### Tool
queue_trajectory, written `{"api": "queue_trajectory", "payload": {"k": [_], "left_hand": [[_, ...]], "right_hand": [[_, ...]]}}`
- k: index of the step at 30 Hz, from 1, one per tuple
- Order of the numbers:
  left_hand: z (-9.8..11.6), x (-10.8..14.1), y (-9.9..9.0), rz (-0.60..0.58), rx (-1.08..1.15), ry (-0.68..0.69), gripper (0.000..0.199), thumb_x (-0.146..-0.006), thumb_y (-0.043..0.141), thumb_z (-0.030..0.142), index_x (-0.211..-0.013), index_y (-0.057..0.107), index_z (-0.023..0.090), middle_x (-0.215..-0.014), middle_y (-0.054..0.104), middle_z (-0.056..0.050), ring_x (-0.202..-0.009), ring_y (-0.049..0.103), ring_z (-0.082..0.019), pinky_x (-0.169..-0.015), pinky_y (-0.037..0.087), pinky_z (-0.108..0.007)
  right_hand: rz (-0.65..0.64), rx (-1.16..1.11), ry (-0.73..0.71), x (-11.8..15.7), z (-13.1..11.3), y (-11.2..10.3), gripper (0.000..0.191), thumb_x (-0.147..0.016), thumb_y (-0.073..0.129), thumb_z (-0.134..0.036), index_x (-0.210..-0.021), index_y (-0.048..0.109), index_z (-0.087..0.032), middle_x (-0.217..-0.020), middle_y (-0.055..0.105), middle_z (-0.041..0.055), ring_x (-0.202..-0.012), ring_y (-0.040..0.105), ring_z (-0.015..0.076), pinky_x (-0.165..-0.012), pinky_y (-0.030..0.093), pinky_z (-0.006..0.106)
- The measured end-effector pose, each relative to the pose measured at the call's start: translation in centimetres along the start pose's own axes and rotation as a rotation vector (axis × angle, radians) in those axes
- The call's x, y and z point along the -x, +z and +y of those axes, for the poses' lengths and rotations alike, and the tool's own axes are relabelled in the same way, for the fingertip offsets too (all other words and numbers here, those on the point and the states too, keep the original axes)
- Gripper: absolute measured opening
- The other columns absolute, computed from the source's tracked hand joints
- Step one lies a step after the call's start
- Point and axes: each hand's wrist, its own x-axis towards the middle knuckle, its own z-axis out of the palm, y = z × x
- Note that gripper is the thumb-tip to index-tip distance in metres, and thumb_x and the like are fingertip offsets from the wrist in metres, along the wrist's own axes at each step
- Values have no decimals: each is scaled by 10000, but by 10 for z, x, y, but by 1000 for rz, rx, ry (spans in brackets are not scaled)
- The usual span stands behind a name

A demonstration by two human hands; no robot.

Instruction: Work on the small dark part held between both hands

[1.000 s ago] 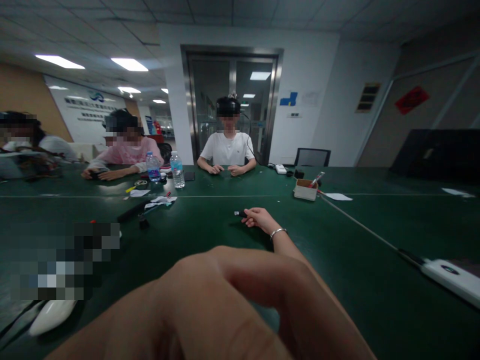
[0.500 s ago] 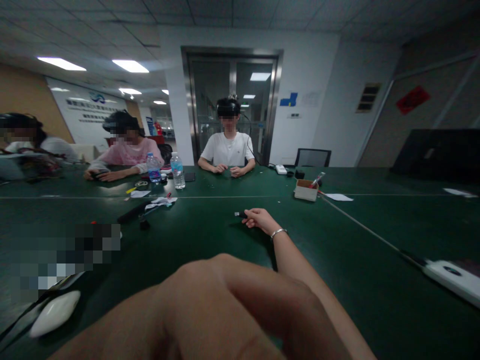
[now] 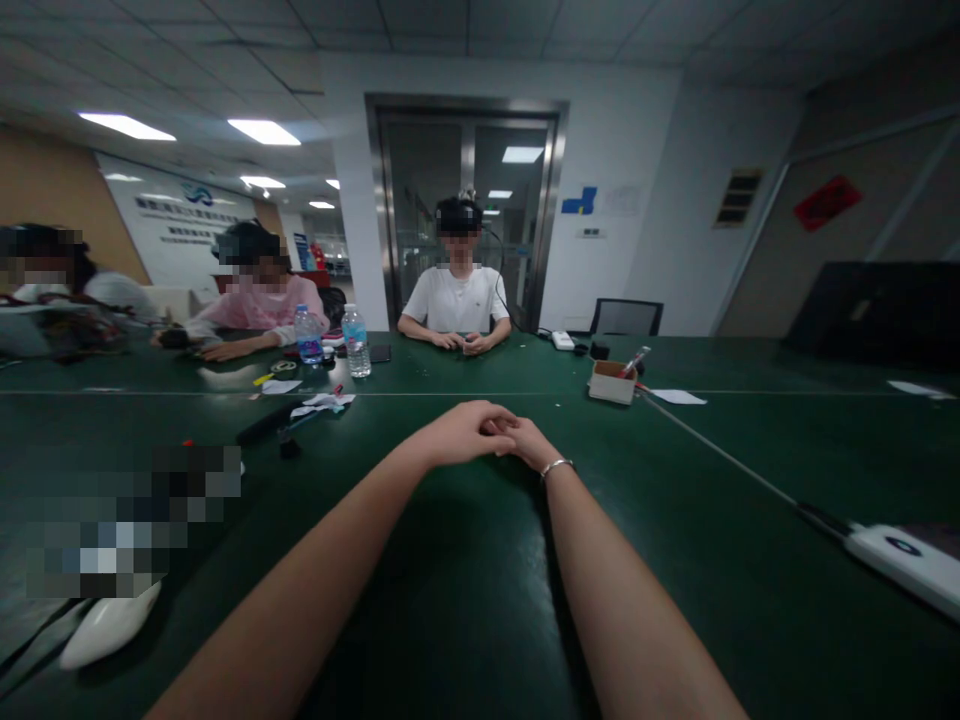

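Observation:
My left hand reaches over the middle of the dark green table, its fingers curled against my right hand. What it holds, if anything, is hidden. My right hand, with a silver bracelet at the wrist, is closed, its fingertips meeting those of the left. The small dark plug with a metal end that showed in it earlier is now covered by the left hand.
A small open box stands beyond my right hand. Two water bottles stand back left. A white mouse-like object lies near left, a white power strip at right. A person sits opposite; others sit left.
My left hand has moved from close to the camera out to my right hand and now covers the plug. The right hand has stayed in place.

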Motion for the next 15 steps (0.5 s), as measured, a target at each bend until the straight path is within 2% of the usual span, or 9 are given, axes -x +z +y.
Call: {"api": "queue_trajectory", "payload": {"k": [3,5,8,10,13,15], "left_hand": [[-67,-20,5,323,-171,-221,318,-666,676,410,-878,698,174,-901,669,-99,-877,602,-244,-818,441,-313],[-95,-24,14,408,-144,-329,281,-708,629,430,-824,692,182,-878,679,-98,-862,607,-238,-805,439,-303],[-116,-18,33,399,-47,-432,347,-795,494,487,-814,680,195,-854,689,-83,-825,611,-218,-748,441,-287],[-123,-13,42,355,-25,-434,396,-819,432,516,-783,674,204,-830,691,-60,-785,609,-200,-716,436,-278],[-129,-8,46,313,-3,-391,397,-812,440,520,-781,669,197,-755,679,-35,-712,599,-173,-681,432,-267],[-134,-7,44,333,60,-369,355,-792,493,487,-837,666,180,-725,667,-32,-693,597,-163,-677,439,-264]], "right_hand": [[1,-36,47,-3,1,-1,139,-813,625,-221,-782,595,-88,-640,671,86,-458,565,71,-460,504,162],[6,-39,66,-4,1,-1,89,-815,617,-170,-814,587,-86,-660,675,91,-455,571,68,-456,504,156],[16,-40,61,-3,0,0,59,-804,615,-107,-846,578,-88,-664,669,71,-455,582,68,-452,506,152],[34,-31,58,-2,-2,2,83,-792,621,-80,-860,574,-88,-635,657,50,-452,586,74,-447,510,155],[35,-10,64,0,-4,3,121,-781,629,-66,-888,574,-83,-619,655,41,-434,577,73,-431,507,157],[19,6,69,0,-4,4,121,-783,633,-77,-891,579,-79,-642,668,52,-434,576,68,-432,508,154]]}}
